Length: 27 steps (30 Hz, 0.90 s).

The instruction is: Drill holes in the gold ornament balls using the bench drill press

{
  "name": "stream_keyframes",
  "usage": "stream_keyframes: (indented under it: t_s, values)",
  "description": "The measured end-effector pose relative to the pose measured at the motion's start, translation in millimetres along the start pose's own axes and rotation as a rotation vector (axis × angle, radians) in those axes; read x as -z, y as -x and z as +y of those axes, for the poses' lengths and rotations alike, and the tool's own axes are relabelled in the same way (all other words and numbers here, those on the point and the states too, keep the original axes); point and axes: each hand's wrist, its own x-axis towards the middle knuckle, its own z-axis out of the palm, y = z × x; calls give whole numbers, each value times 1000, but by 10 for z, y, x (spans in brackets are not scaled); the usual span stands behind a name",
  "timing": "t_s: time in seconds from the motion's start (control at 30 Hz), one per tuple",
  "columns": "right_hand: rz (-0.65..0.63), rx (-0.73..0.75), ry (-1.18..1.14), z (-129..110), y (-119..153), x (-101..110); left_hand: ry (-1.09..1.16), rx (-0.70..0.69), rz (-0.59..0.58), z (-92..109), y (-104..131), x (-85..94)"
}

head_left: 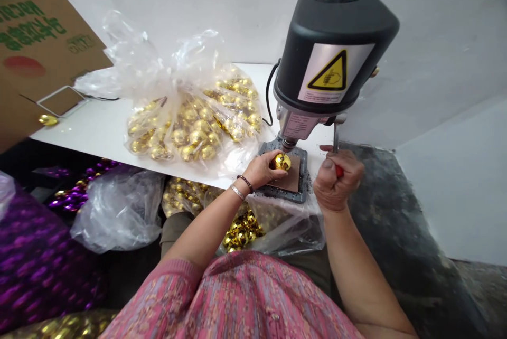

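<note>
Gold shines on a lone ball [48,120] near the left end of the counter [99,135]; clear bags [194,130] of gold balls sit along its middle. Toward the front right corner, the grip of your left hand [261,171] pinches a gold ball [282,162] over the brown board [289,180], under the drill press [336,27]. By the right edge, your right hand [336,183] curls closed around the red-ended lever [336,137].

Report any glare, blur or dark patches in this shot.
All in the head view: glare whitens the clear plastic and glints on the gold ball; left hand and right hand show no obvious blur; the label's fine print is unreadable; the top right corner darkens.
</note>
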Motion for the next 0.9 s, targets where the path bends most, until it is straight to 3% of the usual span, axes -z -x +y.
stream_keyframes:
  t_s: [0.1, 0.23, 0.33, 0.4, 0.5, 0.57, 0.6, 0.67, 0.8, 0.83, 0.9]
  values:
    - [-34, -64, 33, -113, -168, 104, -23, 15, 8, 19, 3, -13]
    - [-30, -225, 110, -333, -704, 215, -46, 50, 55, 83, 28, -33]
    - [-80, -468, 7, -422, -1068, 187, -27, 61, 75, 151, 192, 39]
    - [-88, -588, -50, -450, -1183, 151, 9, 33, -3, 154, 401, 150]
    - [-50, -655, -72, -473, -1188, 121, 107, -5, -303, 47, 767, 368]
    - [-16, -655, -67, -479, -1144, 115, 136, 36, -398, -76, 933, 511]
    - [-4, -644, -65, -478, -1123, 113, 124, 59, -365, -141, 966, 575]
    - [14, -620, -55, -470, -1091, 110, 47, 98, -164, -256, 910, 691]
    - [32, -605, -28, -446, -1057, 109, -270, 194, 296, -366, 411, 872]
    - [29, -604, -20, -441, -1050, 113, -374, 184, 342, -368, 253, 904]
    - [20, -599, -2, -429, -1031, 124, -595, 162, 324, -358, -45, 946]
